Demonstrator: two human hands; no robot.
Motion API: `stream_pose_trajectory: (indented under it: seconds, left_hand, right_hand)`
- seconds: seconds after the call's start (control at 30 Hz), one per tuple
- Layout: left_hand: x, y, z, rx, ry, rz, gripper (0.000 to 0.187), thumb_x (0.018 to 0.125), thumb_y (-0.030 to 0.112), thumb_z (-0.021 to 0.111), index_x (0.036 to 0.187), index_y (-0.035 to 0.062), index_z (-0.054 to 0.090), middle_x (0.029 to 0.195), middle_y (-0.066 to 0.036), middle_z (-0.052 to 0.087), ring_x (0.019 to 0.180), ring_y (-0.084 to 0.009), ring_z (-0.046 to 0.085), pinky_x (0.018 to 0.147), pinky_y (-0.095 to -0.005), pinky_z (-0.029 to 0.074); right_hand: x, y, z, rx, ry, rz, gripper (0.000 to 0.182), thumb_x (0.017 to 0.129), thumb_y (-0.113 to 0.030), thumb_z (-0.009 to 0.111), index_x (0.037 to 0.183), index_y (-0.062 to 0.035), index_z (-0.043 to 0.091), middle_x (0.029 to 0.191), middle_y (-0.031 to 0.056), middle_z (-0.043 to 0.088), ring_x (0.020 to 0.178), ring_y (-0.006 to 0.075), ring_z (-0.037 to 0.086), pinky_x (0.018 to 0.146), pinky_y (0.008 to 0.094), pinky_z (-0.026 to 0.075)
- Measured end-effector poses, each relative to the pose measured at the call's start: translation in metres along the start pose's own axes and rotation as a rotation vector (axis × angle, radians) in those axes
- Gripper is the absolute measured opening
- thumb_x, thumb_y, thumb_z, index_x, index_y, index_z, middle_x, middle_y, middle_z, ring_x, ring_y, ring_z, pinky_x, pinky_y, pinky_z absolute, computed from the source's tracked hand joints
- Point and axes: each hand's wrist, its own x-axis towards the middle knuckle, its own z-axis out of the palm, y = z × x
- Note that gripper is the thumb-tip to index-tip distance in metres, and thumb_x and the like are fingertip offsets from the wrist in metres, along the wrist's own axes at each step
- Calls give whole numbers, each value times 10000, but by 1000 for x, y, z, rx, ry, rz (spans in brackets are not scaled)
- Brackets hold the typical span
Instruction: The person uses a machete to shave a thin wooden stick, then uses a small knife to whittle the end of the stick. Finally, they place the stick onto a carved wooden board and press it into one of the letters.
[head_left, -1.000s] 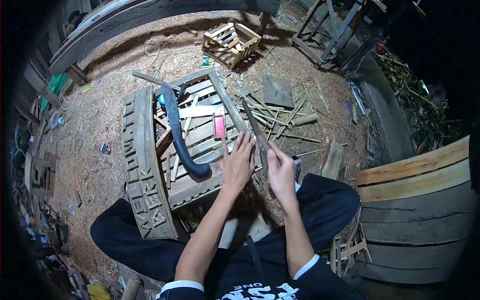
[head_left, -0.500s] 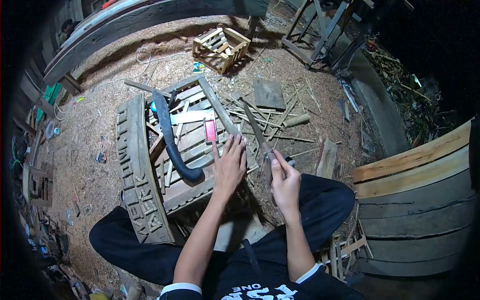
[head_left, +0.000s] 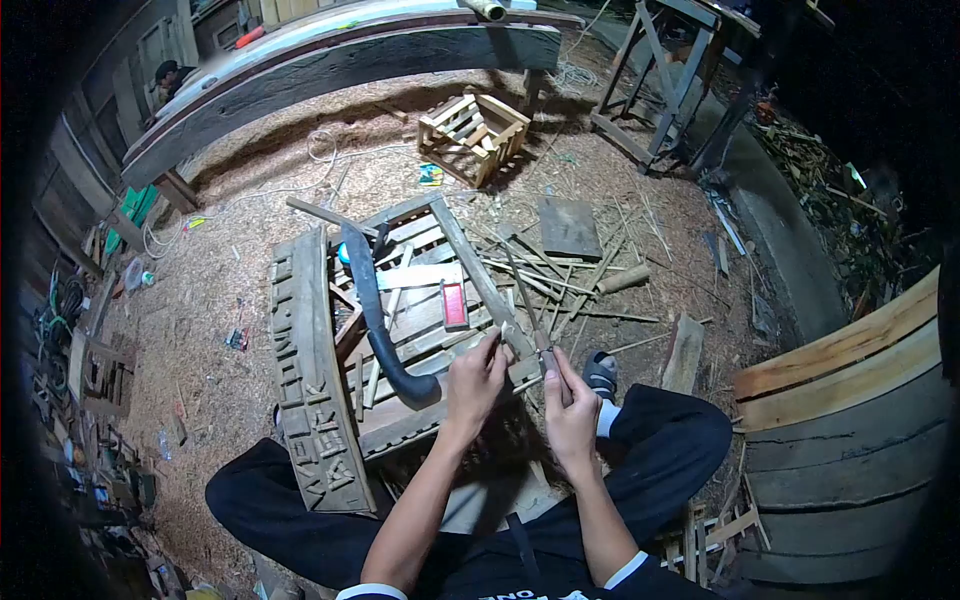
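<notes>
My right hand (head_left: 572, 415) is closed around the handle of a long narrow knife (head_left: 527, 300), its blade pointing up and away from me. Just left of it, my left hand (head_left: 477, 385) has its fingers curled together by the frame's right edge; a small pale bit shows at the fingertips, too small to name. In front of me lies a slatted wooden frame (head_left: 448, 222) with a carved board (head_left: 318, 400) along its left side. On the slats rest a big curved blade with a black handle (head_left: 385, 345) and a try square with a red stock (head_left: 454, 304).
Bamboo sticks (head_left: 625, 279) and a flat square board (head_left: 569, 227) lie on the shavings-covered ground. A small wooden crate (head_left: 500, 120) stands beyond, below a long bench (head_left: 350, 80). To my right is a slatted plank piece (head_left: 850, 430); a sawhorse (head_left: 650, 90) stands at the back.
My left hand has gone from lying spread on the frame to curled fingers, nearer the knife. The view has tilted, so the scene sits lower and further right.
</notes>
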Motion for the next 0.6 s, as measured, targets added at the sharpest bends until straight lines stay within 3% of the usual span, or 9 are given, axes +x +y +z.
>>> stream_pose_trajectory:
  seconds: [0.03,0.07,0.1,0.13,0.2,0.23,0.27,0.37,0.6]
  left_hand:
    - [-1,1,-4,-153,9,-145,342,938,72,657,1268,-18,674,963,-224,754,777,-285,748,720,-385,574]
    - [0,-1,-9,-191,125,-42,322,962,84,655,1264,-26,674,875,-198,751,670,-206,728,622,-342,561]
    - [0,7,-19,-244,122,-109,322,1017,65,612,1317,-44,649,862,-84,738,628,-101,642,582,-272,530]
    - [0,12,-30,-328,117,-167,319,1029,88,615,1319,-40,651,870,-74,731,618,-86,613,563,-260,512]
    - [1,23,-51,-591,84,-255,327,1052,162,632,1319,-25,655,904,-67,727,600,-54,559,512,-229,456]
    - [1,23,-59,-666,84,-274,341,1051,192,643,1318,-20,650,924,-75,738,594,-54,557,500,-225,441]
    - [0,24,-67,-707,96,-286,337,1051,192,643,1311,-21,656,937,-87,750,594,-58,563,505,-227,442]
    - [-2,30,-85,-809,134,-300,330,1049,188,646,1302,-23,660,972,-107,764,624,-68,594,539,-227,461]
    - [-8,23,-113,-1006,158,-309,304,1013,167,697,1261,-7,666,1042,-118,759,787,-95,674,665,-240,533]
  right_hand:
    - [1,1,4,7,-8,-7,433,1037,-182,574,1375,88,590,1282,274,688,1191,296,695,980,350,528]
    - [1,1,9,-59,-12,-64,432,1030,-182,576,1378,73,593,1219,284,701,1124,305,722,931,360,547]
    - [2,-1,14,-124,-17,-120,433,1023,-181,579,1382,59,596,1156,294,715,1057,315,750,882,369,567]
    - [2,-17,15,-210,-94,-17,434,1011,-188,578,1396,9,605,1028,285,725,911,360,764,785,424,587]
    - [1,-22,31,-246,-115,-120,440,1009,-193,580,1407,-8,601,971,276,726,844,373,753,745,441,585]
    - [1,-21,39,-290,-124,-215,447,1006,-199,582,1418,-26,598,914,268,727,777,386,743,704,457,582]
    - [5,6,57,-274,-22,-511,460,999,-198,595,1435,-49,589,846,258,721,727,392,723,668,469,573]
    - [5,-6,69,-481,-257,-382,468,986,-196,612,1430,-50,592,765,240,702,679,378,711,633,482,558]
    - [10,-5,76,-628,-374,-588,395,988,-258,633,1322,-48,655,762,198,713,735,370,698,756,507,512]
